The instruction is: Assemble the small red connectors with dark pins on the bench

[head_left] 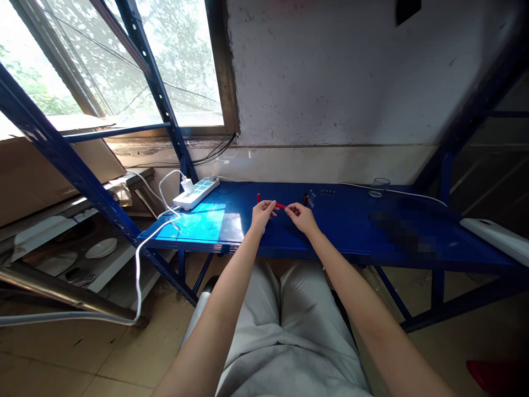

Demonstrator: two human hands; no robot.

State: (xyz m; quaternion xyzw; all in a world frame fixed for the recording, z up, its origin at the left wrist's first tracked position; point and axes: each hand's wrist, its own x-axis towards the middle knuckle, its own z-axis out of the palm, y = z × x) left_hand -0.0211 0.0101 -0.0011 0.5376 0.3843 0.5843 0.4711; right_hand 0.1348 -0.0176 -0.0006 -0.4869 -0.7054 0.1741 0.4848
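Between my hands is a thin red pen-like tube [280,205], roughly level above the blue table [347,226]. The fingers of my left hand [263,214] are closed around its left part. At its right end, my right hand [302,216] pinches with thumb and forefinger. Another short red piece [259,197] shows just behind my left hand; I cannot tell whether it is separate. Past my right hand lie a small red and black piece [305,199] and some small clear pieces [311,197]. A row of several tiny light parts [328,193] sits farther back.
A white power strip [196,193] with a plug and a white cable [138,275] occupies the table's left end. Toward the back right stands a clear glass [379,187]. A white object [496,236] rests at the right edge. Blue metal posts [152,71] frame the table.
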